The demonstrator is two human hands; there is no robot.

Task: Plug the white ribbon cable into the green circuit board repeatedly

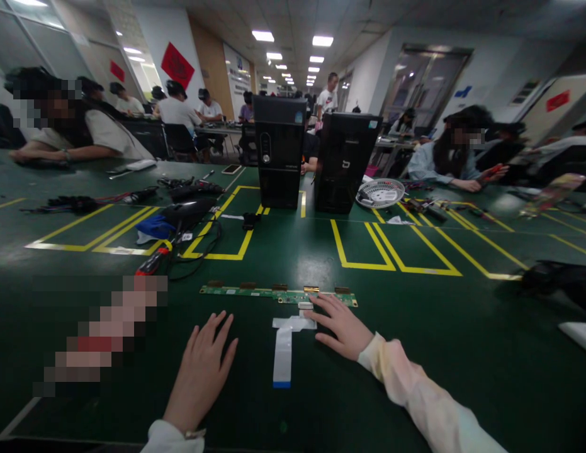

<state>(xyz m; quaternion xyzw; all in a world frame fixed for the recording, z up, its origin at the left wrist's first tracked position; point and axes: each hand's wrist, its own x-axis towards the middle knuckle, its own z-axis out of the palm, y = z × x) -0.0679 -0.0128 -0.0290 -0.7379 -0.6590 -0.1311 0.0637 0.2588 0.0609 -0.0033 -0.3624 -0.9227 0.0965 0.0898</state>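
A long, narrow green circuit board point(255, 292) lies across the green table in front of me. From its white connector point(305, 306) a white flat ribbon cable point(282, 355) with a blue end runs toward me, bent near the top. My right hand point(342, 326) has its fingers spread, the fingertips at the board's right part and beside the cable's upper end. Whether those fingertips press on the connector I cannot tell. My left hand point(202, 365) lies flat on the table left of the cable, its fingers apart and holding nothing.
Two black computer towers point(279, 154) point(347, 163) stand ahead. Left of the board are a red-and-black screwdriver handle point(153, 261), a blue cloth-like item point(155, 228) and black cables point(217, 239). A round white basket point(380, 192) sits right of the towers. Yellow tape point(368, 267) marks the table. Several people sit around.
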